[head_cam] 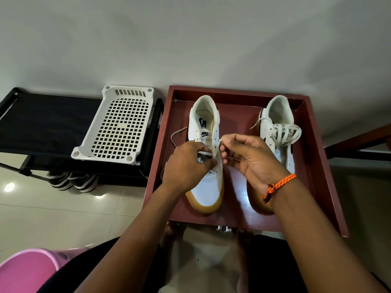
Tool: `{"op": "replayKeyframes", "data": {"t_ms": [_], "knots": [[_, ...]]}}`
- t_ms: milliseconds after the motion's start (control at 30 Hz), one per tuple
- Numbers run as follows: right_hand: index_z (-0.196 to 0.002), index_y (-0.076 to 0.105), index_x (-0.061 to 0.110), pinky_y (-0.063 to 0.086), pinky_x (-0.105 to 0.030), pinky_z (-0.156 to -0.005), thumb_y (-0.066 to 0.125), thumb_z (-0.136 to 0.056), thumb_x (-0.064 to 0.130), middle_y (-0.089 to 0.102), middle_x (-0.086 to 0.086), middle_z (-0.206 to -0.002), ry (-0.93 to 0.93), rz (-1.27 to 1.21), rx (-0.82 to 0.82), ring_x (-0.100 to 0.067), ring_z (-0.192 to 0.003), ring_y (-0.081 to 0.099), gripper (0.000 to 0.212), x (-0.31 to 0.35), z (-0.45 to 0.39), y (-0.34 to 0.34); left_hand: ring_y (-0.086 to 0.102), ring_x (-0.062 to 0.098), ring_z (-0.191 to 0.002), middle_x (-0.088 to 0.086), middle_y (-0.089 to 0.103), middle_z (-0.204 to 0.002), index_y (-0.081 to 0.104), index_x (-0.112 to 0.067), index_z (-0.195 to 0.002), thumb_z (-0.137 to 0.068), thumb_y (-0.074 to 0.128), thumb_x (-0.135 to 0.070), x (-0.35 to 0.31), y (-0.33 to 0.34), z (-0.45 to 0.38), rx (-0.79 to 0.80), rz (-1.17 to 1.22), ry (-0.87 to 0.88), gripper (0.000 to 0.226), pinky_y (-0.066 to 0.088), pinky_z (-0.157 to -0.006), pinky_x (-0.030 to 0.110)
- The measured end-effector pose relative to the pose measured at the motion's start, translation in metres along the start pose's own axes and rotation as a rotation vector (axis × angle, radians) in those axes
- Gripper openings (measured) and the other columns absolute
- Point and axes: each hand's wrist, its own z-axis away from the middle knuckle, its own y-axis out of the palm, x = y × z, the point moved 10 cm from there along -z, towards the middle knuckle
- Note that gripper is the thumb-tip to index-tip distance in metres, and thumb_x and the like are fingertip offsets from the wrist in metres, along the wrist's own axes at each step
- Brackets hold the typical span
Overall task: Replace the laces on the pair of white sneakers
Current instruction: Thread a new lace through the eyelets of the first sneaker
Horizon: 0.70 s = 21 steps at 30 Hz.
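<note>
Two white sneakers with tan soles stand in a dark red tray (317, 166), toes toward me. The left sneaker (208, 187) has its lace (176, 134) only partly threaded, with a loose end trailing off to the left. My left hand (186, 166) grips the sneaker's eyelet flap over the tongue. My right hand (251, 157), with an orange braided band at the wrist, pinches the lace end next to the right row of eyelets. The right sneaker (279, 123) carries a loosened lace bunched over its tongue, and my right forearm hides its toe.
A white perforated plastic tray (118, 127) lies on a black rack (42, 123) at the left, with striped shoes (72, 180) under it. A pink stool (27, 271) is at the lower left. My bare feet (169, 231) rest on the tiled floor under the red tray.
</note>
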Motion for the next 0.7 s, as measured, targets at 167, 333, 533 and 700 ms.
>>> {"op": "replayKeyframes", "data": {"t_ms": [167,333,533,700], "knots": [[-0.104,0.072,0.013,0.046,-0.027,-0.090,0.057,-0.101,0.018,0.073,-0.009,-0.118,-0.180,-0.093,0.102,-0.017,-0.112,0.063,0.016,0.028,0.004,0.007,0.074,0.011,-0.090,-0.012,0.077,-0.096,0.080,-0.027,-0.098,-0.087,0.086,-0.034,0.002,0.002,-0.001,0.017,0.045,-0.012,0.015,0.062,-0.083,0.044],[-0.104,0.053,0.016,0.043,-0.026,-0.087,0.022,-0.115,0.015,0.053,0.005,-0.084,-0.180,-0.595,0.314,-0.010,-0.078,0.049,0.033,0.050,0.016,0.023,0.074,0.011,-0.084,-0.012,0.076,-0.090,0.079,-0.027,-0.094,-0.087,0.086,-0.033,0.004,0.004,-0.001,0.027,0.050,-0.020,0.012,0.063,-0.080,0.045],[-0.093,0.063,0.015,0.038,-0.032,-0.069,0.052,-0.109,0.024,0.060,-0.003,-0.087,-0.263,0.753,-0.271,-0.019,-0.078,0.054,0.021,0.023,-0.006,-0.026,0.066,0.004,-0.076,-0.013,0.071,-0.083,0.076,-0.025,-0.090,-0.088,0.086,-0.034,-0.001,0.002,0.001,-0.004,0.010,0.034,0.014,0.049,-0.066,0.030],[-0.080,0.070,0.018,0.040,-0.028,-0.078,0.065,-0.102,0.026,0.052,-0.001,-0.095,-0.198,1.107,-0.150,-0.021,-0.094,0.054,0.024,-0.008,-0.012,-0.006,0.071,0.008,-0.085,-0.009,0.074,-0.093,0.079,-0.023,-0.097,-0.087,0.085,-0.035,-0.006,0.001,0.000,-0.021,0.028,0.080,0.017,0.062,-0.078,0.043]]}}
